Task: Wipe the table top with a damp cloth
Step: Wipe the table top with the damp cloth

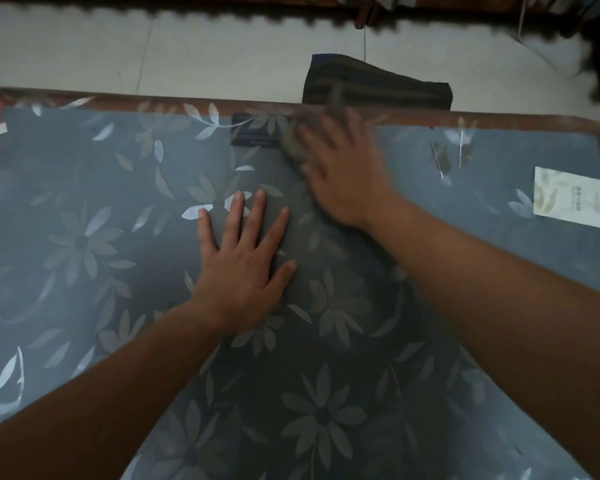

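On the table (84, 202), the left hand (243, 268) lies flat mid-top; the right hand (343, 178) sits on the cloth (293, 143) behind it, near the far edge. A card (570, 197) lies far right.

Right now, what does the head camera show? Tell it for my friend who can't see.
The right hand presses a blurred grey cloth on the flowered blue-grey table top near its far edge. The left hand lies flat on the table, fingers spread. A pale card lies near the right edge.
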Action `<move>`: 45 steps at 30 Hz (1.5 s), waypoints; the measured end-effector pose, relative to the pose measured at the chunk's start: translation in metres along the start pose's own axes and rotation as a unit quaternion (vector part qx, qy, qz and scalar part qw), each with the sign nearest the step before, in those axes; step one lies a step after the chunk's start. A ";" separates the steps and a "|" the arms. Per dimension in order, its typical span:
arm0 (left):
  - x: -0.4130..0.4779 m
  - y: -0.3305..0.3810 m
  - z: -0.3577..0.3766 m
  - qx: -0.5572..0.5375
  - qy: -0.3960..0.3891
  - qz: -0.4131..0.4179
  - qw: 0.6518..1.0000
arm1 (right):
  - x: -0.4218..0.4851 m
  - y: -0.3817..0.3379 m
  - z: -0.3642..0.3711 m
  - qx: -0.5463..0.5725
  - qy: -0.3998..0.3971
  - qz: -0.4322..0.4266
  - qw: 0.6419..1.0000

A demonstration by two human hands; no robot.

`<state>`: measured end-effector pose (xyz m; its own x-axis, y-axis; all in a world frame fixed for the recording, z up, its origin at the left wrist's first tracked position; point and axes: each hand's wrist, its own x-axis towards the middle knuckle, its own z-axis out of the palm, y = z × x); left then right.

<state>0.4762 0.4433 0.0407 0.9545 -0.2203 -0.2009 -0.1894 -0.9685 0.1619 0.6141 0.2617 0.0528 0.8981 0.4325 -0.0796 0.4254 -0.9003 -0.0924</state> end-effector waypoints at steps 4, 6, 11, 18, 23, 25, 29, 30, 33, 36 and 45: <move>0.000 0.000 0.000 -0.002 -0.007 -0.002 1.000 | -0.002 0.012 -0.001 0.023 -0.029 -0.090 0.995; 0.000 0.000 0.000 -0.005 -0.006 -0.002 1.000 | 0.004 0.034 -0.001 0.032 -0.013 -0.038 0.999; -0.002 0.001 -0.002 -0.031 0.005 -0.015 0.999 | -0.005 -0.006 0.005 0.030 0.009 0.024 0.999; -0.003 0.000 -0.005 -0.065 0.008 -0.009 0.998 | -0.049 0.064 -0.004 0.076 -0.015 0.034 0.996; -0.004 -0.002 -0.011 -0.116 0.000 -0.007 0.993 | -0.082 -0.011 0.011 0.063 0.013 0.008 0.998; -0.004 -0.006 -0.015 -0.147 -0.009 -0.003 0.989 | -0.121 -0.026 0.016 0.061 -0.023 -0.099 0.993; -0.002 -0.015 -0.020 -0.184 -0.028 0.012 0.982 | -0.104 0.011 0.008 0.088 -0.011 0.054 0.995; -0.002 -0.016 -0.021 -0.207 -0.026 0.015 0.978 | -0.096 0.013 0.007 0.102 -0.009 0.114 0.988; -0.008 -0.020 -0.029 -0.308 0.020 0.008 0.951 | -0.106 -0.028 0.013 0.075 0.017 0.152 0.985; -0.029 -0.028 -0.037 -0.313 0.099 0.032 0.944 | -0.159 -0.083 0.022 0.063 0.010 0.008 0.998; -0.153 -0.063 -0.008 -0.060 -0.006 0.037 0.998 | -0.173 -0.094 0.026 0.094 0.029 0.160 0.982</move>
<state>0.3443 0.5385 0.0694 0.9361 -0.2927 -0.1951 -0.2300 -0.9289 0.2901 0.4161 0.2725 0.0499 0.9895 0.1209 -0.0786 0.0975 -0.9625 -0.2530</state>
